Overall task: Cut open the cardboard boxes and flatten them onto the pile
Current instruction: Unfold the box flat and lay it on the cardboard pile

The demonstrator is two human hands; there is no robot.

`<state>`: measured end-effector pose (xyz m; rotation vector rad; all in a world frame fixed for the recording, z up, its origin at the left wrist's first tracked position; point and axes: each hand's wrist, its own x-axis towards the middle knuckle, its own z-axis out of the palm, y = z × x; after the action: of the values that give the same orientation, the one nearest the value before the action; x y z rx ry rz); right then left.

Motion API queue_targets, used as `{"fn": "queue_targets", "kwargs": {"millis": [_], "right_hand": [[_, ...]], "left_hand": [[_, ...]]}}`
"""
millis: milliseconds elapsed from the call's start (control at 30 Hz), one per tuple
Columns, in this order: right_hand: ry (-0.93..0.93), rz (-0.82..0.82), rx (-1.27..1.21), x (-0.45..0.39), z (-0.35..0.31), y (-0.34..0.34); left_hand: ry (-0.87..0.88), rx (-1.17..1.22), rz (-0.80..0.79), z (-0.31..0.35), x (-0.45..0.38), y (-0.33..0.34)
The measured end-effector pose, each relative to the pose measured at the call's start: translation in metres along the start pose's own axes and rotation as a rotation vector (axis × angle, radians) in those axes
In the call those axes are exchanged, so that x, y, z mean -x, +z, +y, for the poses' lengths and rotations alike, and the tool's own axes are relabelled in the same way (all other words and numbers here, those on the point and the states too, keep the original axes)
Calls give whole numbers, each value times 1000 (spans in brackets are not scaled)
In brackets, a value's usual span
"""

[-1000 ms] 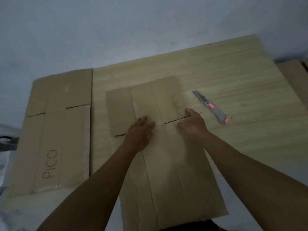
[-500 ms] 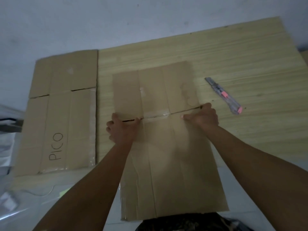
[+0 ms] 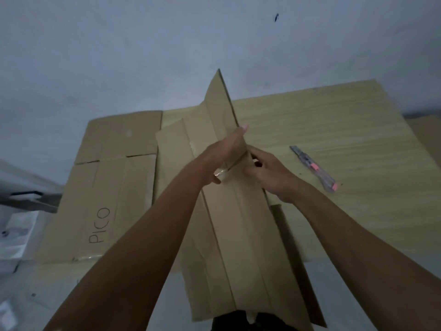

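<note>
Cardboard box (image 3: 241, 225), already cut open, tilted up off the wooden bench (image 3: 346, 144) on its right side, near end hanging over the bench edge. Left hand (image 3: 226, 154) lies on its upper face, fingers straight, thumb underneath; right hand (image 3: 267, 173) grips the raised right edge, fingers curled. Step looks like lifting the flattened box for transfer. Next: swing it left onto the pile (image 3: 105, 187), the flat sheet marked PICO just beside. Box cutter (image 3: 312, 168) lies untouched on the right.
</note>
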<state>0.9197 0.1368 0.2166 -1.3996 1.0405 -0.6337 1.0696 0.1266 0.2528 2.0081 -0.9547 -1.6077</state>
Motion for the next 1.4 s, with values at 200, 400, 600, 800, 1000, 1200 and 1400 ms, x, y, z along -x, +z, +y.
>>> {"fn": "queue_targets", "kwargs": {"millis": [200, 400, 600, 800, 1000, 1200, 1400], "right_hand": [[92, -217, -230, 8, -33, 22], [176, 281, -156, -9, -33, 51], [382, 162, -98, -1, -23, 105], [487, 137, -239, 4, -12, 166], [489, 274, -290, -10, -5, 213], [339, 498, -113, -46, -8, 236], [405, 546, 28, -121, 21, 260]], "left_hand": [[127, 258, 290, 7, 17, -28], [352, 95, 479, -10, 54, -87], [462, 299, 449, -29, 99, -185], [464, 524, 412, -76, 118, -270], [330, 564, 413, -124, 100, -338], [133, 369, 371, -162, 39, -381], [131, 148, 615, -206, -21, -397]]}}
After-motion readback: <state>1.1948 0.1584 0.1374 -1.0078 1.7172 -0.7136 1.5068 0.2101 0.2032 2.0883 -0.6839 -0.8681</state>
